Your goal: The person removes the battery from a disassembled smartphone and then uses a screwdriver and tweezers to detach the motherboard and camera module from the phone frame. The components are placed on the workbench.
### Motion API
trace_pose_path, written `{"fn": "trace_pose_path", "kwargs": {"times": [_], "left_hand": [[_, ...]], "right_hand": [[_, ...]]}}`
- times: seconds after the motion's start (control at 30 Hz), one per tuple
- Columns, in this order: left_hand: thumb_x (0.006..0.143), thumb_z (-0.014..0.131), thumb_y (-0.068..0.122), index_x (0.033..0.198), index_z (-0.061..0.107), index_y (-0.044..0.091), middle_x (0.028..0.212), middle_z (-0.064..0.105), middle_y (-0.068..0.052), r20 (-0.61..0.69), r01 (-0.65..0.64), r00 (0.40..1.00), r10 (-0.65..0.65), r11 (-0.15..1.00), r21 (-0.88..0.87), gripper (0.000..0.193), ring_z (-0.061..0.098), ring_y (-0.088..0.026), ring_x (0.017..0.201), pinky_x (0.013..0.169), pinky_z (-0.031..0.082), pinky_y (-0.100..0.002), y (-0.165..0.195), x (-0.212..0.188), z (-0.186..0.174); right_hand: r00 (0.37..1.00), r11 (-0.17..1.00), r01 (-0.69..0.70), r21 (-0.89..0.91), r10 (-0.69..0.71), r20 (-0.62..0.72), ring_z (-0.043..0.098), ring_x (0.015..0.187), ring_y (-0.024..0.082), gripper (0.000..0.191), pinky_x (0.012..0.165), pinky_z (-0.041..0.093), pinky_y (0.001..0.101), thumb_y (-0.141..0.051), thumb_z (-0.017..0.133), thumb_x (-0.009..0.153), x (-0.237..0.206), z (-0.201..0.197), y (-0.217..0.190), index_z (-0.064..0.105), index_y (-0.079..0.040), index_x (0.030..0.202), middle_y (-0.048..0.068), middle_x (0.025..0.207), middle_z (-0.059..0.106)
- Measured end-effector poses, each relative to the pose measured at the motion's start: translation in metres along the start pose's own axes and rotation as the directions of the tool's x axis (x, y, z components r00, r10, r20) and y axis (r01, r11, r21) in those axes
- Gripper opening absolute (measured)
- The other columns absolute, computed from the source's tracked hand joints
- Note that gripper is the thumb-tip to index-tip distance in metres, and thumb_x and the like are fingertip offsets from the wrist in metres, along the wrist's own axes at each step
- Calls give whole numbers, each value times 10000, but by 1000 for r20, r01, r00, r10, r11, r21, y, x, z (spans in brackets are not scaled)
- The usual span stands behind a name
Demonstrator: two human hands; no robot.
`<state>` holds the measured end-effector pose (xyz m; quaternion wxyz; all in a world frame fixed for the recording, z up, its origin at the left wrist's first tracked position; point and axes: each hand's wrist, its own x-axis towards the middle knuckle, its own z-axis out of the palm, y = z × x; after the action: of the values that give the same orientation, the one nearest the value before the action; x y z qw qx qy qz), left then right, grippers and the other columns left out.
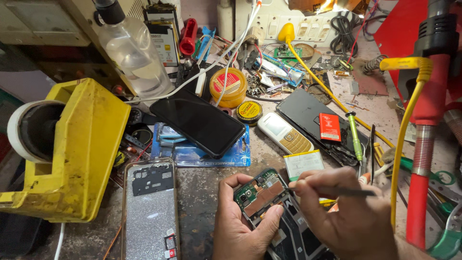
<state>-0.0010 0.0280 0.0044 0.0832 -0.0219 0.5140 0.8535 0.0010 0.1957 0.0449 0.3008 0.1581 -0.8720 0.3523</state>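
Phone: opened phone (pixel 269 207) with its back off, circuit board and camera exposed, low in the middle of the view, resting on the table (pixel 202 202) between the two hands.
Left hand: left hand (pixel 240 226) curled around the phone's left edge, thumb pressed on the lower part of the board, fingers hooked over the top corner; closed on the phone.
Right hand: right hand (pixel 346 216) pinched shut on a thin dark tool (pixel 337 191), whose tip sits at the board's right edge.
Risk, slip: the tip could skid off the edge and scratch the board or nick a connector, if the push is too hard or too flat.
Risk, grip: the phone could twist under the tool, since only one hand steadies it.
Risk, clutter: the small white battery (pixel 303 163) and green screwdriver (pixel 355 137) lie just beside the work; a jerked elbow could knock them.
Pointing: camera end points up and left, away from the person.
Long axis: runs from upper left to lower right, the lower end hidden under the right hand.
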Motion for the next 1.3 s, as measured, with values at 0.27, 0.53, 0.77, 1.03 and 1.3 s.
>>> {"fn": "trace_pose_path", "kwargs": {"times": [0.27,0.53,0.77,1.03,1.3], "left_hand": [[746,761,-65,1247,408,104,1016,709,-123,-67,22,998,-14,992,127,636,721,-130,794,640,604,-276,-5,4,-3],[739,762,-41,1301,388,98,1152,653,-114,-34,-36,999,38,998,59,689,722,-167,1069,920,598,-335,-14,14,-13],[760,752,-40,1313,369,96,1262,600,-142,-19,-109,994,110,992,57,687,710,-201,1185,1020,575,-360,-10,12,-13],[743,768,-48,1235,506,79,1136,661,-103,-20,-101,994,105,984,148,572,722,-161,1073,943,586,-327,-6,6,-9],[701,786,37,1224,573,104,1121,671,-62,-45,-120,989,140,946,302,569,725,-130,988,815,616,-294,-2,5,-6]], "right_hand": [[928,916,-359,178,330,172,793,762,112,129,664,632,268,-127,716,954,4,-3,15,614,-57,990,33,856,782],[780,405,-621,671,406,476,794,847,242,135,759,680,390,-122,616,1035,10,7,56,583,0,1082,156,944,755],[439,49,-859,510,584,683,739,710,206,171,655,611,350,-217,608,931,25,13,68,594,-59,996,133,819,742],[708,386,-703,598,455,540,740,765,212,189,703,641,369,-191,590,987,15,10,60,576,-23,1072,126,883,702],[598,249,-789,562,521,609,719,709,188,212,664,610,339,-233,621,956,19,9,58,601,-48,1058,107,861,723]]}}
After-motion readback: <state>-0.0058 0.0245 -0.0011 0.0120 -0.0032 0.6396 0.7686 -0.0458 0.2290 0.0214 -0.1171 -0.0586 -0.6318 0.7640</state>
